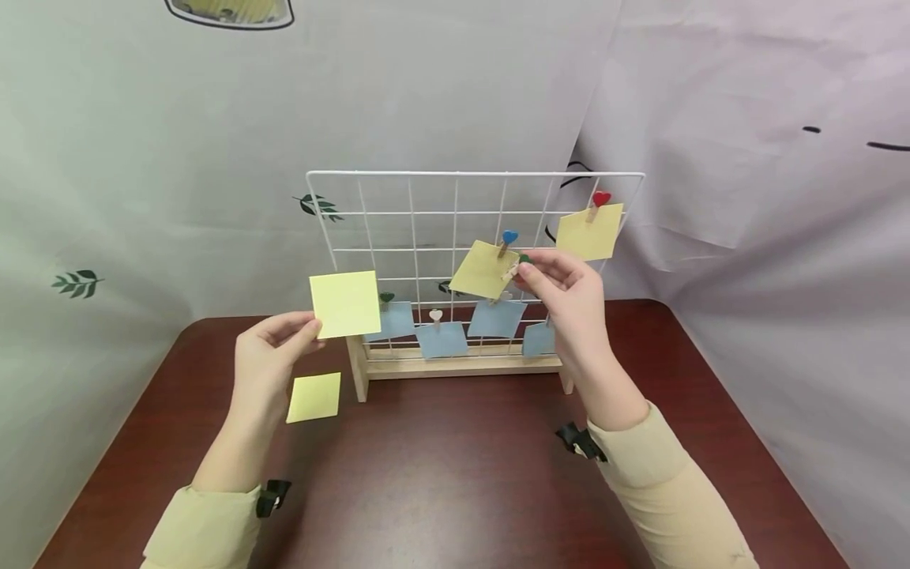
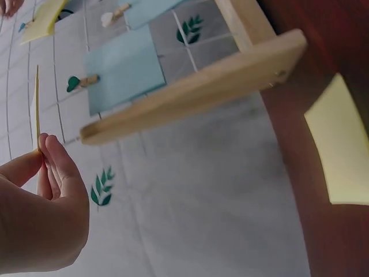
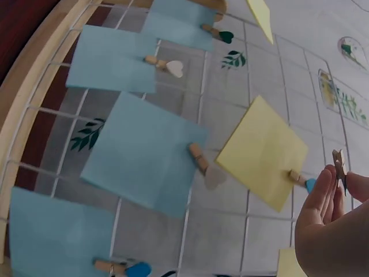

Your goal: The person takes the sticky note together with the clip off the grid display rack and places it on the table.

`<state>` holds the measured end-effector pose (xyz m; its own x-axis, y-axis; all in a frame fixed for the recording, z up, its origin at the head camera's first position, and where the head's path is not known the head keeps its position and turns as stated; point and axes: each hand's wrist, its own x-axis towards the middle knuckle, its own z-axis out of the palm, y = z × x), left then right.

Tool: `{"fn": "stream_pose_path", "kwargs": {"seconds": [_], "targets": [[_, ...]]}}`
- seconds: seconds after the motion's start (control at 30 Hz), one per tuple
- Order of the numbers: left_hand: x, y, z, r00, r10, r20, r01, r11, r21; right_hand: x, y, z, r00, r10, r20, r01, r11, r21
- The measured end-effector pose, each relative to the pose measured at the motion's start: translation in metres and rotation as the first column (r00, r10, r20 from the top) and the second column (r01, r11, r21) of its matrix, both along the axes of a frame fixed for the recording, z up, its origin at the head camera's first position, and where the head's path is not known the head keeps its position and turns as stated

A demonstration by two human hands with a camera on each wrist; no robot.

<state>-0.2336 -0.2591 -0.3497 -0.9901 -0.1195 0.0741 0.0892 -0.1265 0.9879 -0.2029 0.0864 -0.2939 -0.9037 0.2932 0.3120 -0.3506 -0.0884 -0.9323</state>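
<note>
My left hand [image 1: 273, 356] pinches a yellow sticky note [image 1: 346, 305] by its lower corner, left of the white wire grid [image 1: 456, 212]. In the left wrist view that note shows edge-on. The right hand [image 1: 569, 296] pinches a small wooden clothespin [image 3: 339, 164] with a green heart, in front of the grid. Beside it, a yellow note [image 1: 482, 270] hangs tilted from a clothespin with a blue heart [image 1: 509, 237]. Higher at the right, another yellow note [image 1: 590, 233] hangs from a red-heart clothespin [image 1: 600, 199].
Several blue notes [image 3: 144, 153] hang on the grid's lower part from heart clothespins. The grid stands on a wooden base [image 1: 462, 366]. A loose yellow note [image 1: 314, 397] lies on the dark red table [image 1: 455, 474], left of the base. Pale cloth [image 1: 455, 87] hangs behind.
</note>
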Motion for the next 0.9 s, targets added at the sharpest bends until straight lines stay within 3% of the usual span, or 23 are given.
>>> {"fn": "stream_pose_path", "kwargs": {"seconds": [0.43, 0.9], "targets": [[0.009, -0.037, -0.013, 0.999, 0.046, 0.026, -0.046, 0.999, -0.019, 0.012, 0.034, -0.020, 0.997, -0.066, 0.049, 0.067, 0.998, -0.019], [0.019, -0.074, -0.038, 0.983, 0.122, 0.136, -0.108, 0.988, -0.110, 0.027, 0.071, -0.046, 0.990, -0.090, 0.105, 0.091, 0.996, 0.001]]}}
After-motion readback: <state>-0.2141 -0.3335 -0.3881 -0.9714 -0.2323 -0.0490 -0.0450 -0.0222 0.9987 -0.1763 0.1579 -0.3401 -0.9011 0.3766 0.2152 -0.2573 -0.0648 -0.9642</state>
